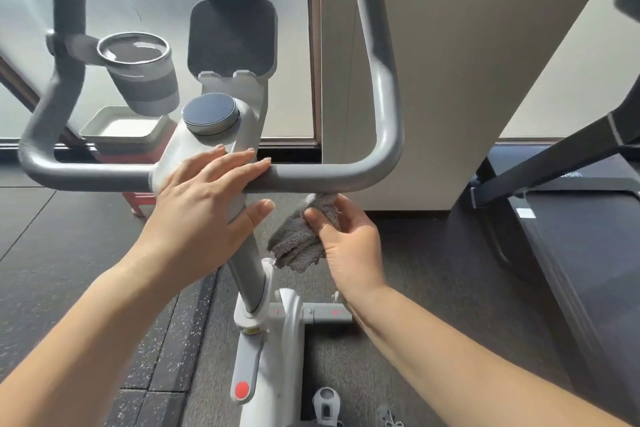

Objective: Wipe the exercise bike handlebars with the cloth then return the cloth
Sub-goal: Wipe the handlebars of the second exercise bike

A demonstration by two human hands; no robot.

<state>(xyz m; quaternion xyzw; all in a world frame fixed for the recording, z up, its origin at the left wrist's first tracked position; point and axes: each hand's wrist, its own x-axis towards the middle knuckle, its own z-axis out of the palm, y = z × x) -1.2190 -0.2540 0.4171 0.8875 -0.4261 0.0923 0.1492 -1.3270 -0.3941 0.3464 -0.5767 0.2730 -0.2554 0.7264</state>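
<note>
under the right side of the handlebars (pixel 322 177), the right hand (pixel 349 246) pinches a bunched grey cloth (pixel 298 239), its top edge touching the bar's underside. the bar runs left-right just above those fingers. the left hand (pixel 204 201) rests flat at the stem, fingers loose. can't see the cloth's far side.

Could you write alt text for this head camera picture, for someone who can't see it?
A person's right hand presses a grey cloth up against the underside of an exercise bike's grey handlebar, while the left hand rests flat on the bar's centre. A cup holder and tablet stand sit behind.
</note>
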